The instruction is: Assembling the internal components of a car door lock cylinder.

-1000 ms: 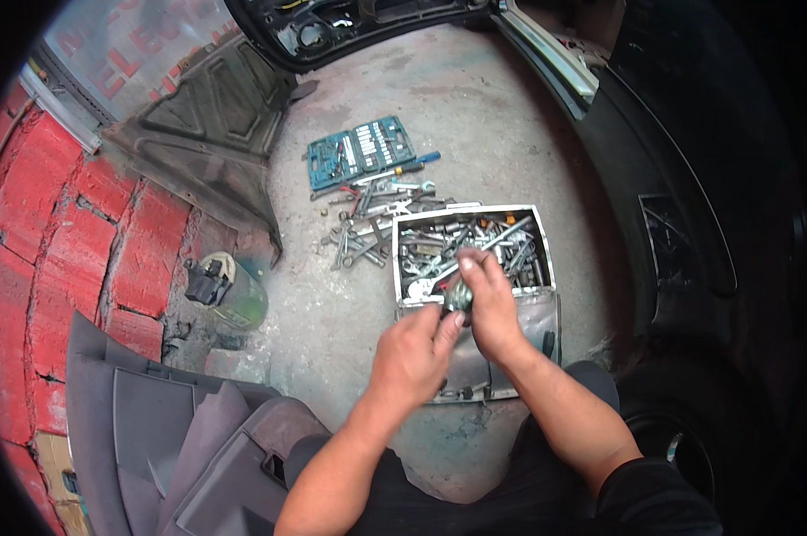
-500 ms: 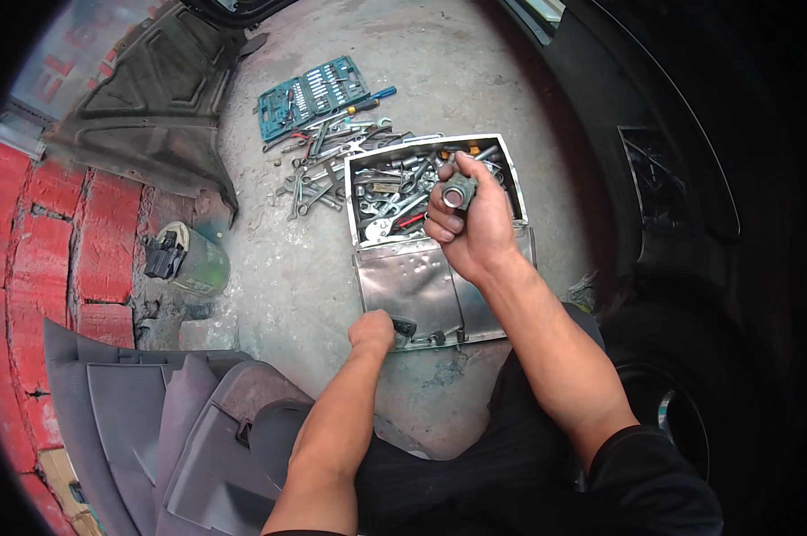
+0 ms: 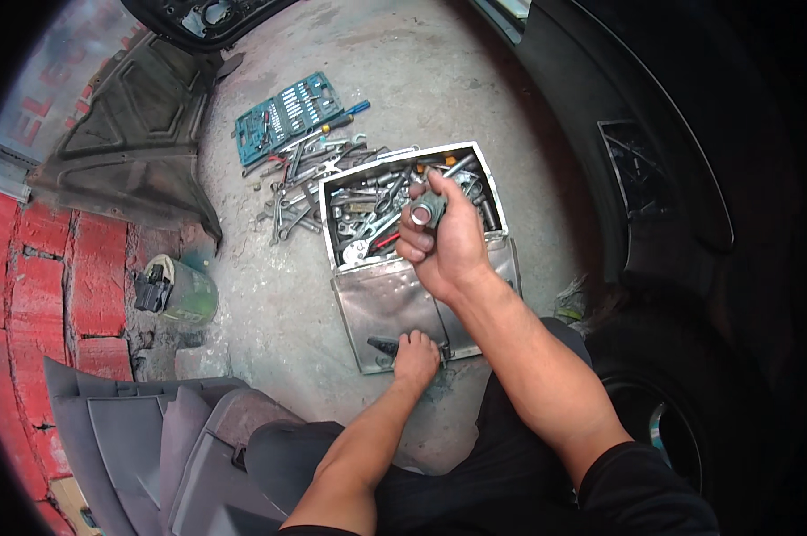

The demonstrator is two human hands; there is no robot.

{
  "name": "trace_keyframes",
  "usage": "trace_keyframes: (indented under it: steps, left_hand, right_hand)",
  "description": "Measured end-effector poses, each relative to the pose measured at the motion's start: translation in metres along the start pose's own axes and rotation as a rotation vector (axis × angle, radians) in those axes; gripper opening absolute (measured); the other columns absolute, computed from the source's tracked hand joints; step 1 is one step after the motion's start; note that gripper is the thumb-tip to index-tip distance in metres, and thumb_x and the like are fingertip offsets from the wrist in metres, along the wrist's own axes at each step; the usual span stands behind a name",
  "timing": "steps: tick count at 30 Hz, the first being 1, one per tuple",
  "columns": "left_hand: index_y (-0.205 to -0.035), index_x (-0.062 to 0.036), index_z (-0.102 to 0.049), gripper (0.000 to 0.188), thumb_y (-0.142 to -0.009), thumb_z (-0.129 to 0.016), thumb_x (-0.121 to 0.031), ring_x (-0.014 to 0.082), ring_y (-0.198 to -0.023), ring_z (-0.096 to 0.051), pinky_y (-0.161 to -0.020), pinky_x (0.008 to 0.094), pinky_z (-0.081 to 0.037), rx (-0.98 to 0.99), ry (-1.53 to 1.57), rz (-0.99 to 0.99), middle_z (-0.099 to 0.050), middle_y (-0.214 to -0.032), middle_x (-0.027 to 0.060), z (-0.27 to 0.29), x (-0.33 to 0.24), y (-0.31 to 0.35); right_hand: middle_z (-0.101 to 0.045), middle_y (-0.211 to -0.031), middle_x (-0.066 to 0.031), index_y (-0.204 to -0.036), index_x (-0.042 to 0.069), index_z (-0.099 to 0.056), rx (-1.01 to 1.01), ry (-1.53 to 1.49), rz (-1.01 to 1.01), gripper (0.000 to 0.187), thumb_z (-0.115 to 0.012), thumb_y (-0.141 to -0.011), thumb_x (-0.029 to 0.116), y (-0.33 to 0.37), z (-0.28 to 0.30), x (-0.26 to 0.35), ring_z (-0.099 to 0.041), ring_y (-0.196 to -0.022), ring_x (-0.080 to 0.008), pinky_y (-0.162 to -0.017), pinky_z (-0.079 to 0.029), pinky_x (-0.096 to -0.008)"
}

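My right hand [image 3: 453,234], raised over the front of a metal toolbox [image 3: 330,228], is closed around a grey metal cylindrical part [image 3: 428,211] with a round open end facing me. The box is full of wrenches, sockets and a ratchet [image 3: 356,251]. Its dented lid [image 3: 381,299] is folded down toward me. My left hand [image 3: 417,357] is low on the lid near its front edge, fingers bent and bunched; whatever they hold, if anything, is hidden. Just left of them a black handle-like piece [image 3: 383,346] lies on the lid.
Loose wrenches [image 3: 289,210] and a teal socket case [image 3: 289,114] lie on the concrete floor beyond the box. A greenish bucket [image 3: 193,293] stands by the red brick wall [image 3: 95,299]. Grey car panels [image 3: 122,438] lean at lower left; a dark car body and wheel [image 3: 658,402] are at right.
My left hand has moved right along the lid's front edge, past the black piece, its fingers now reaching forward. My right hand keeps its grip on the metal part. The whole view has shifted slightly.
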State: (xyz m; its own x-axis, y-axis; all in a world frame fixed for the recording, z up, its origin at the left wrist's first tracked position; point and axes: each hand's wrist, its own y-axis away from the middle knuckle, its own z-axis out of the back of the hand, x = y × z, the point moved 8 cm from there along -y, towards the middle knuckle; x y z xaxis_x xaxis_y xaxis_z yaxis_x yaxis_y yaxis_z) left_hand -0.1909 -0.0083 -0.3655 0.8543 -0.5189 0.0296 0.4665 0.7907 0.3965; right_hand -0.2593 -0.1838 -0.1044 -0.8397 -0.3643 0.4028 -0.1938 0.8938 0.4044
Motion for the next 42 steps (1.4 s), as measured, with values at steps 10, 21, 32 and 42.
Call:
trace_keyframes:
  steps: [10, 21, 32, 42]
  left_hand:
    - [-0.1, -0.0052, -0.071, 0.028, -0.075, -0.077, -0.015, 0.0366, -0.117, -0.057, -0.102, 0.0542, -0.046, -0.105, 0.469, 0.328, -0.069, -0.112, 0.0161, 0.056, 0.054, 0.012]
    - [-0.103, -0.0002, -0.067, 0.033, -0.072, -0.074, 0.004, 0.038, -0.131, -0.056, -0.104, 0.0476, -0.049, -0.853, 0.743, 0.085, -0.063, -0.09, 0.0148, 0.331, 0.126, 0.101]
    - [-0.104, 0.0021, -0.06, 0.024, -0.091, -0.078, -0.008, 0.0278, -0.083, -0.078, -0.069, 0.0384, -0.059, -0.913, 1.09, 0.224, -0.076, -0.092, 0.0174, 0.345, 0.113, 0.138]
    - [-0.096, -0.0011, -0.057, 0.021, -0.087, -0.076, -0.003, 0.0413, -0.081, -0.068, -0.081, 0.0493, -0.053, -1.057, 0.828, 0.134, -0.069, -0.084, 0.0192, 0.358, 0.112, 0.154]
  right_hand:
    - [-0.044, -0.061, 0.0025, -0.092, 0.015, -0.054, 0.07, -0.093, -0.101, 0.03, -0.049, -0.109, 0.039, -0.008, -0.009, -0.01, -0.031, -0.046, -0.0106, -0.045, -0.026, -0.0297]
    - [-0.061, -0.074, -0.0066, -0.096, 0.012, -0.057, 0.158, 0.124, 0.157, 0.027, -0.057, -0.108, 0.036, 0.001, -0.024, 0.004, -0.048, -0.052, -0.013, -0.044, -0.035, -0.0285]
    - [-0.06, -0.073, -0.0054, -0.098, 0.011, -0.057, 0.054, 0.166, 0.252, 0.027, -0.054, -0.107, 0.035, 0.018, -0.024, -0.009, -0.049, -0.053, -0.014, -0.046, -0.039, -0.0287]
    - [-0.06, -0.074, -0.0024, -0.095, 0.013, -0.057, 0.016, 0.399, 0.423, 0.022, -0.054, -0.11, 0.029, 0.019, -0.025, -0.005, -0.052, -0.054, -0.0098, -0.045, -0.041, -0.0252]
